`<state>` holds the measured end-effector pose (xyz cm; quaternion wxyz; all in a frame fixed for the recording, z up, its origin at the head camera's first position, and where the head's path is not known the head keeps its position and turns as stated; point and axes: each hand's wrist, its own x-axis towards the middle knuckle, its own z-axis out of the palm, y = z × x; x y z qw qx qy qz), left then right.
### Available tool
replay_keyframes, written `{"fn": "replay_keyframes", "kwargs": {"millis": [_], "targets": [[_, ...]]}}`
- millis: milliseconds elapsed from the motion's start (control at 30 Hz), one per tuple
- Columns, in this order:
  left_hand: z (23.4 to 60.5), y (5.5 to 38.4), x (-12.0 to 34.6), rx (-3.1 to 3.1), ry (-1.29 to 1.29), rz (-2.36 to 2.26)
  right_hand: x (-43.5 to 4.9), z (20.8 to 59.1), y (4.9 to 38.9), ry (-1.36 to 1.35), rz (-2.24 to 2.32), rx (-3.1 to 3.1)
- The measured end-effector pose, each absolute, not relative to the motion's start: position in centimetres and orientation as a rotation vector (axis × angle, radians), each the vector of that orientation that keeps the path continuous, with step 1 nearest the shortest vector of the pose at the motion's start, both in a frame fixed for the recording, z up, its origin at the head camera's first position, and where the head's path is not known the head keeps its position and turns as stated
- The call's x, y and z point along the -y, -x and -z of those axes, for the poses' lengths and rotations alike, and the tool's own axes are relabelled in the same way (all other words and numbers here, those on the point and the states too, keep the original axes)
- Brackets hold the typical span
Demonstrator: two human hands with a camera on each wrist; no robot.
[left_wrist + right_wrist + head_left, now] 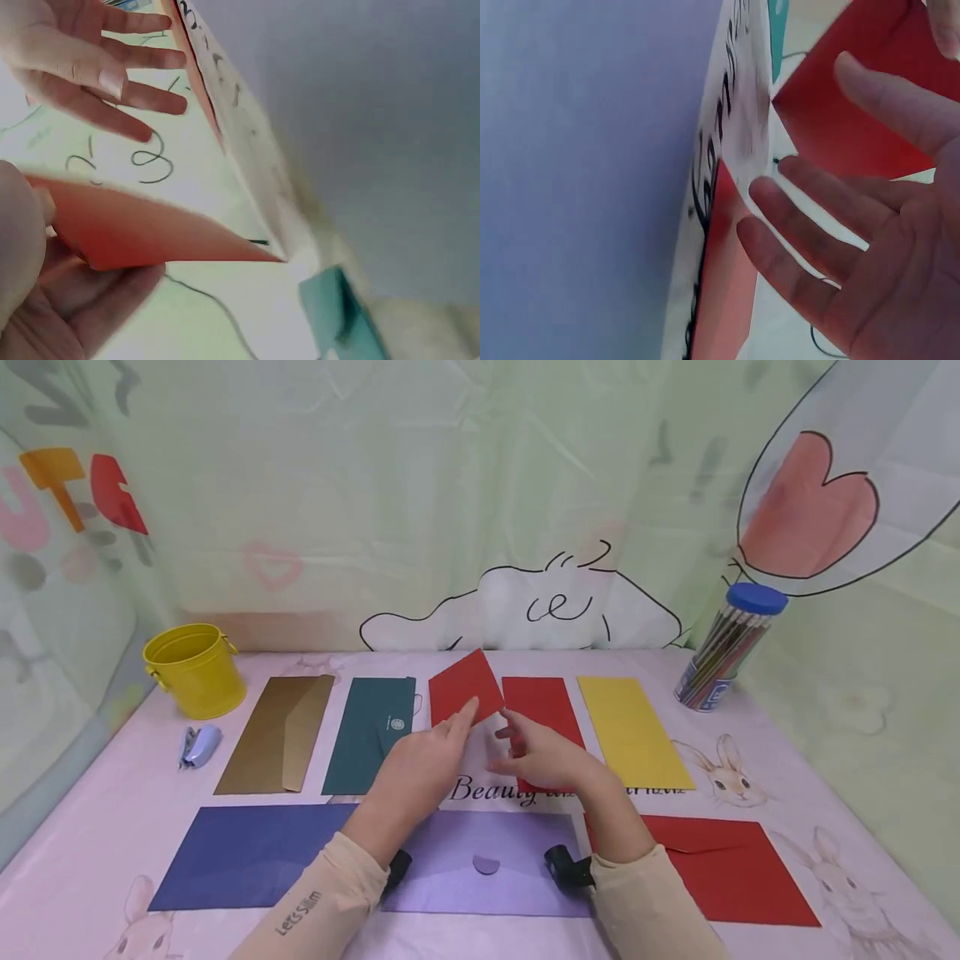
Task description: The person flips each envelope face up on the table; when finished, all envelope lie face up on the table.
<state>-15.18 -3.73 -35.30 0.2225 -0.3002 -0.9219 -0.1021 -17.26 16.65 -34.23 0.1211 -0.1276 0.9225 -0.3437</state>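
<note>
My left hand [422, 764] pinches a red envelope [459, 687], thumb on one face and fingers on the other. The envelope is tilted, one corner pointing up in the head view. Close to its right edge, my right hand [551, 753] has its fingers spread and holds nothing; in the right wrist view those fingers [810, 240] are apart beside the envelope. Partly behind the right hand lies another red envelope [543, 697]. To the left is a dark green envelope [363, 718]; below the wrists lies a lilac envelope [487, 889] with a round tab.
On the table lie a brown envelope [266, 735], a yellow one [633, 727], a blue one [240, 860] and a wide red one [750, 877]. A yellow bucket [202, 681] and a stapler [199, 746] stand at left. A blue-lidded pencil jar [723, 647] is back right.
</note>
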Motion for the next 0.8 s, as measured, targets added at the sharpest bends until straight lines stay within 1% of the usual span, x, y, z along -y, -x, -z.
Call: {"fn": "replay_keyframes", "kwargs": {"millis": [100,300,367,633,800], "targets": [[34.8,14.8,3.6,2.515,0.696,0.364,-16.0,34.4,17.2,0.413,1.013,-2.668],[34.2,14.6,3.4,2.655,0.410,0.899,-15.5,34.5,17.0,0.436,0.961,-2.706],[34.0,14.7,3.5,2.702,0.348,0.995,-15.5,34.5,17.1,0.441,0.941,-2.716],[34.1,15.6,4.4,2.868,0.228,1.171,-15.5,34.8,17.3,0.465,0.836,-2.737],[34.4,15.9,4.6,2.931,0.232,1.220,-15.7,34.8,17.4,0.479,0.803,-2.735]]}}
